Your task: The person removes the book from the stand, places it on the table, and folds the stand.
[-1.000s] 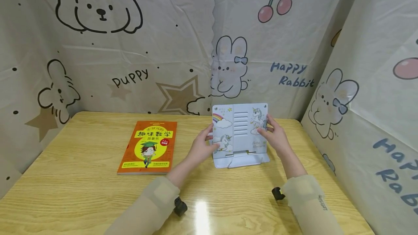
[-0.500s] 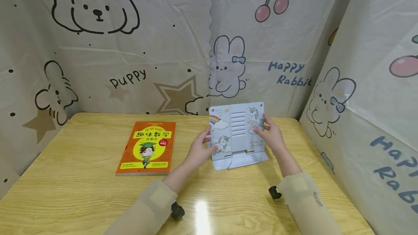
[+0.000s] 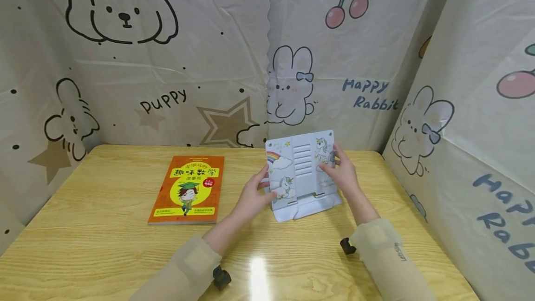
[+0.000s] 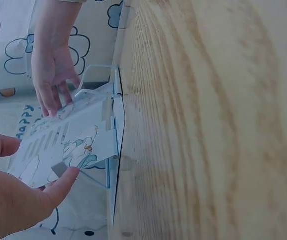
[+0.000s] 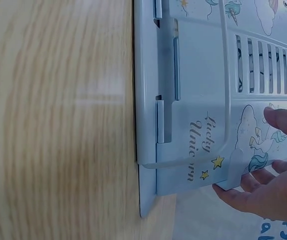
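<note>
Head view, left to right: an orange book point(image 3: 186, 189) lies flat on the wooden table point(image 3: 92, 226), well apart from the left hand point(image 3: 254, 193). That hand pinches the left edge of a pale blue book stand point(image 3: 300, 173) (unicorn print, nothing resting on it) — thumb in front, fingers behind. The stand sits tilted back on the table's far right part, and the right hand point(image 3: 340, 174) grips its right edge — fingers curled round it.

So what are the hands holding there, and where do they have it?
A pale blue unicorn book stand: left hand grips its left edge, right hand its right edge.
</note>
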The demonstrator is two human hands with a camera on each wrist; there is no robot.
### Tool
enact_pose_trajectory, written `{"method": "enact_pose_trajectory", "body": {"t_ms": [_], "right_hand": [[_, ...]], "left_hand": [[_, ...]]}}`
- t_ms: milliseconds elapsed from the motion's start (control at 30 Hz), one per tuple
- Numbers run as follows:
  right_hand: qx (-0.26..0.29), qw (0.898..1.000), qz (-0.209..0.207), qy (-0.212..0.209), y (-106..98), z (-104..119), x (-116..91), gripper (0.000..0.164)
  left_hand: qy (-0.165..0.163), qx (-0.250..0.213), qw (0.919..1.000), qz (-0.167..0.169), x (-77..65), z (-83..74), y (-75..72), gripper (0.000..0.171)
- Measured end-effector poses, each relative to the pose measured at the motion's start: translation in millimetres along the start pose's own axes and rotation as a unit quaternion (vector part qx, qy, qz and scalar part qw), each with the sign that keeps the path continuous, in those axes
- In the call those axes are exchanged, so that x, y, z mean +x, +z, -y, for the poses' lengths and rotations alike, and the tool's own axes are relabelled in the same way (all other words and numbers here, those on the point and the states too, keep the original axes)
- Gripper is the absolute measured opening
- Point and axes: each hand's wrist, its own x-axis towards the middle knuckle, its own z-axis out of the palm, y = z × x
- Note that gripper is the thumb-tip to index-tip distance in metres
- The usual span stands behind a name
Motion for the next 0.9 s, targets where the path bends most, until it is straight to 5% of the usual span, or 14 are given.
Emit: {"method": "enact_pose_trajectory", "body": {"t_ms": [900], "right_hand": [[-0.004,1.000,0.003,-0.020,13,4,8,0.085]], "left_hand": [[0.004,-0.026,0.9991,0.034,-24.2,0.3,-6.8,0.072]]}}
